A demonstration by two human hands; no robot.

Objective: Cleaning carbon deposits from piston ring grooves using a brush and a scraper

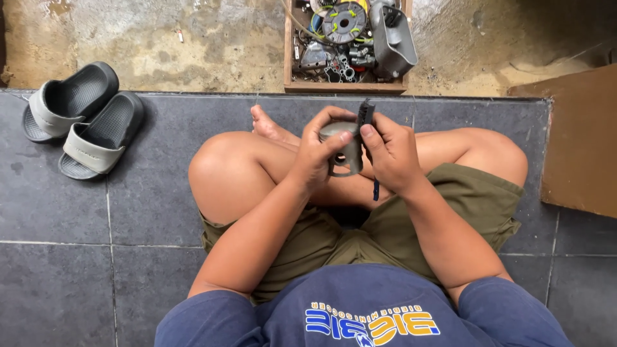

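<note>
Piston-like grey metal part point(344, 149) was held above the person's crossed legs, in front of the body. Left hand point(318, 154) was closed around the part, thumb pressed on its upper face. Right hand point(391, 154) gripped a small dark brush point(367, 132), its bristled head against the part's right side and its blue handle end showing below the hand. Both hands were clenched on what they held.

A wooden box point(347, 87) of engine parts stood on the dirty concrete ahead, just past the tile edge point(193, 94). A pair of grey slide sandals point(83, 119) lay on the dark tiles, well apart to the left. A brown board point(581, 141) lay to the right.
</note>
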